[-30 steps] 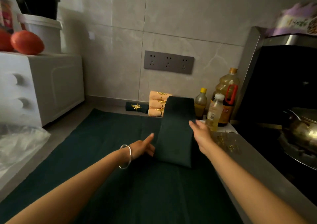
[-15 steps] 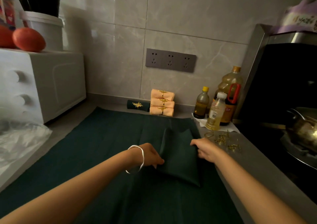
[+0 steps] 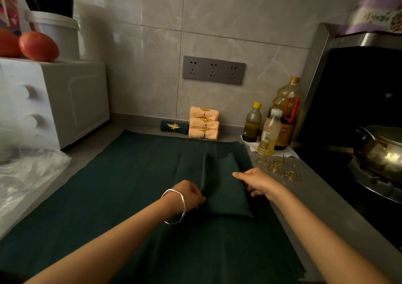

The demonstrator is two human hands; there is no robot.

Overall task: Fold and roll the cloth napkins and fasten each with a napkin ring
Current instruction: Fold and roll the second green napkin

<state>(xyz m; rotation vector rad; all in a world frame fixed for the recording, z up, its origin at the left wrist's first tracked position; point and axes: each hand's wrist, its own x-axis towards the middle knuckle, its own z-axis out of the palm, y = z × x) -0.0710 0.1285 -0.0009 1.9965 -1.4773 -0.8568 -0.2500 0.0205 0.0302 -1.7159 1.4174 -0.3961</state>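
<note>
A folded dark green napkin (image 3: 225, 188) lies flat as a long strip on the spread green cloth (image 3: 130, 185). My left hand (image 3: 189, 194) has curled fingers that pinch the strip's left edge near its front end. My right hand (image 3: 258, 182) is at the right edge, its index finger straight on top of the napkin and the other fingers curled at the edge. Loose gold napkin rings (image 3: 276, 167) lie on the grey counter to the right. By the wall sit three peach rolled napkins (image 3: 203, 123) and one green roll (image 3: 174, 127), each with a gold ring.
Oil and sauce bottles (image 3: 269, 131) stand at the back right. A stove with a metal wok (image 3: 380, 153) is to the right. A white oven (image 3: 54, 100) and a plastic bag (image 3: 28, 174) take up the left side.
The napkin's far half stood upright a second ago; it now lies folded flat. Both hands have come down to its side edges.
</note>
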